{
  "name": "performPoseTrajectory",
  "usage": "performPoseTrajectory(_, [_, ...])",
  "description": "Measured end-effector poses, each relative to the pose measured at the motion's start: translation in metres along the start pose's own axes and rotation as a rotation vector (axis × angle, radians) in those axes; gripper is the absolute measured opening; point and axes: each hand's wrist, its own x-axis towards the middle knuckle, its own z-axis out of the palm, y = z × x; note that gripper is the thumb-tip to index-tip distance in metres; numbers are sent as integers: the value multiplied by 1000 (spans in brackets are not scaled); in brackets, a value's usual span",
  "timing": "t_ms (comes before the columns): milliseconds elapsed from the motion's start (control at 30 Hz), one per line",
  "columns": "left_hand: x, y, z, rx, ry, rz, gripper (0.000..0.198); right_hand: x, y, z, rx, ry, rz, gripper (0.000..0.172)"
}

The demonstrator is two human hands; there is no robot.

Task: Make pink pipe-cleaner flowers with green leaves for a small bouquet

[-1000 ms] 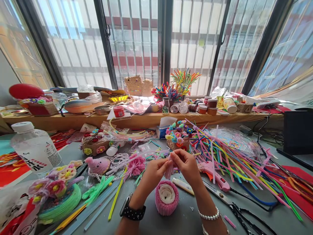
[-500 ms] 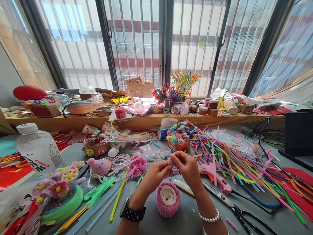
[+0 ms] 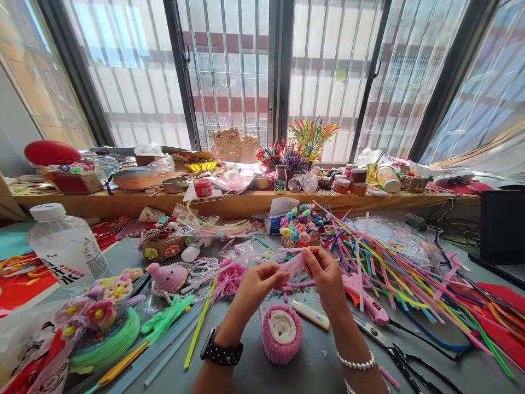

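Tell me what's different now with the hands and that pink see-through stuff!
The right hand has moved right, away from the left hand, so the sheer pink material is now spread out between them. Neither hand has let go. The pink ribbed pot and the pink glue gun stayed where they were.

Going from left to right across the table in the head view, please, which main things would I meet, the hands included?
Bottle, pink plush, left hand, sheer pink piece, right hand, glue gun, black panel.
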Motion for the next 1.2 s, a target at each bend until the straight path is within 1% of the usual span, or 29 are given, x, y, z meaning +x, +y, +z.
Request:
performPoseTrajectory(133, [1,1,0,-20,66,23,23,0,-2,0,37,-1,14,26])
performPoseTrajectory(233, [0,0,2,-28,145,71,23,-1,-3,0,32,-7,6,24])
performPoseTrajectory(300, [-1,1,3,-39,181,74,21,-2,-3,1,31,-9,1,24])
performPoseTrajectory(500, [-3,6,4,-176,141,-22,28,-2,-4,0,39,25,-20,22])
performPoseTrajectory(600, [-4,7,4,-183,174,-19,25,-2,-4,-1,56,39,-28,20])
performPoseTrajectory(900, [-5,7,3,-242,239,26,20,-2,-5,0,94,18,-20,19])
performPoseTrajectory(1067, [-3,2,0,-294,238,-35,21,-2,-2,0,114,9,-19,19])
performPoseTrajectory(1200, [-2,1,-2,-308,238,-55,21,-2,-2,0,136,5,-11,19])
